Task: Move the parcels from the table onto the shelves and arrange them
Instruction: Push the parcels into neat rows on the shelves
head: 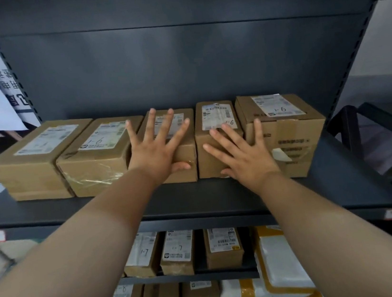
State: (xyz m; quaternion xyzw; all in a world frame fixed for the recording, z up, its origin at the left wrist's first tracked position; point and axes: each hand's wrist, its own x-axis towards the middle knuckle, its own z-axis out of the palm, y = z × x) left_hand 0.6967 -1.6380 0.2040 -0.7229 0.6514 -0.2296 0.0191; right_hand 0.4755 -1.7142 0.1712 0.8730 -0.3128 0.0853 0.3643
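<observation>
Parcels [172, 146]: five cardboard boxes in row on upper shelf [196, 198], labels up for reading. Left hand [155, 153] splayed flat on third box; right hand [243, 157], at 3 o'clock, flat across fourth, likely squaring row.

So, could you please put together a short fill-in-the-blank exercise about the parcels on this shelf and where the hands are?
1. The top shelf holds a row of ____ cardboard parcels.
2. The left hand lies flat on the ____ parcel from the left.
3. The right hand rests with fingers ____ on the fourth parcel.
4. The white padded mailers lie on the shelves ____ that row.

Missing words: five; third; spread; below
</observation>
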